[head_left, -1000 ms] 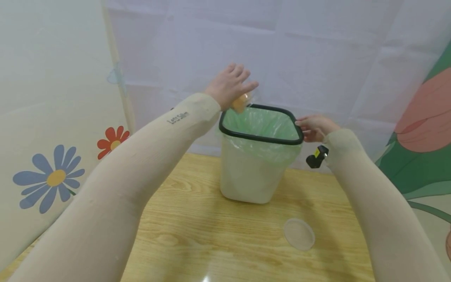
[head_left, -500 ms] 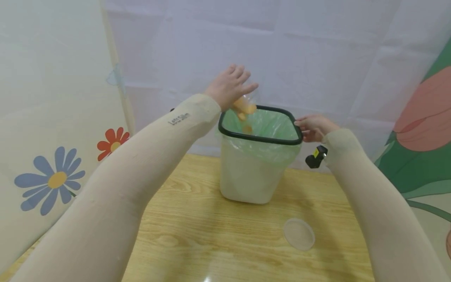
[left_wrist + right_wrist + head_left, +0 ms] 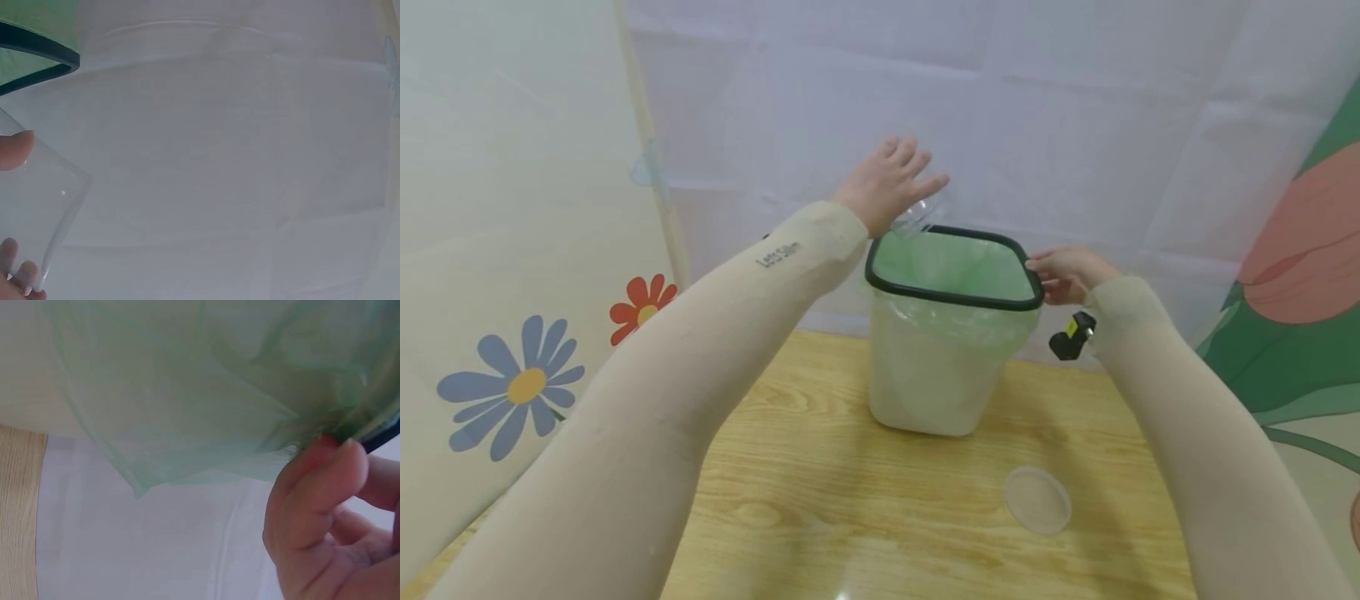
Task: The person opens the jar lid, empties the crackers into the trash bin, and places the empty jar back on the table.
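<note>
My left hand (image 3: 886,185) holds a clear plastic container (image 3: 916,218) tilted over the trash can (image 3: 932,375). In the left wrist view, a thumb and several fingertips grip the see-through walls of that container (image 3: 53,194), and nothing shows inside it. A thin green bag (image 3: 958,325) lines the white can and hangs over its outside under a black rim (image 3: 955,296). At the rim's right side, my right hand (image 3: 1070,272) pinches the edge. The right wrist view has its finger and thumb meeting at the bag (image 3: 156,394) and rim. The can's bottom is hidden.
A round translucent lid (image 3: 1037,500) lies on the wood-grain table (image 3: 820,500), in front of the can. White sheeting (image 3: 1075,125) hangs close behind. Flower-printed panels (image 3: 497,208) stand at both sides. A small black device (image 3: 1072,336) sits at the right wrist.
Orange pieces in the tilted container have slid out and dropped into the lined can; the container now looks see-through and empty. Both hands have stayed nearly in place.
</note>
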The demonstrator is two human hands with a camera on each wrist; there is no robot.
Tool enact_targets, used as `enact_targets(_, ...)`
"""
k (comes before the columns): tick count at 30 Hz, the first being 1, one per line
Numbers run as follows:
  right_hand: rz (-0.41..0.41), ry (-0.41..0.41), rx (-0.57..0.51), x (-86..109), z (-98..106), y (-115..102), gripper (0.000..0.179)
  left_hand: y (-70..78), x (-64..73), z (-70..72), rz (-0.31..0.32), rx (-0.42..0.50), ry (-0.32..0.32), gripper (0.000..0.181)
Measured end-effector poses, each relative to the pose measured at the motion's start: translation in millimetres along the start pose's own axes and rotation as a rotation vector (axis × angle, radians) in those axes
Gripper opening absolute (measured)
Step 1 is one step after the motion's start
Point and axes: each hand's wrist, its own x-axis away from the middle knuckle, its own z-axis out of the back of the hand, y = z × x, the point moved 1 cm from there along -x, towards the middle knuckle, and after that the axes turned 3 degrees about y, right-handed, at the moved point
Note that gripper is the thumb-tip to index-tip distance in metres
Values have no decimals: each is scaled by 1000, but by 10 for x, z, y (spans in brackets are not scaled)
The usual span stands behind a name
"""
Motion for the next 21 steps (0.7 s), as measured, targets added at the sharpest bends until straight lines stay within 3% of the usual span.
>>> enact_targets(2, -5, 13, -13, -21, 6, 8, 50, 6, 2, 0, -1, 3, 0, 79)
enact_targets(15, 6, 14, 6, 5, -2, -2, 55, -8, 14, 11, 4, -18, 1, 79)
enact_targets(21, 12, 28, -3, 5, -11, 10, 54, -17, 40, -33, 13, 25, 9, 77)
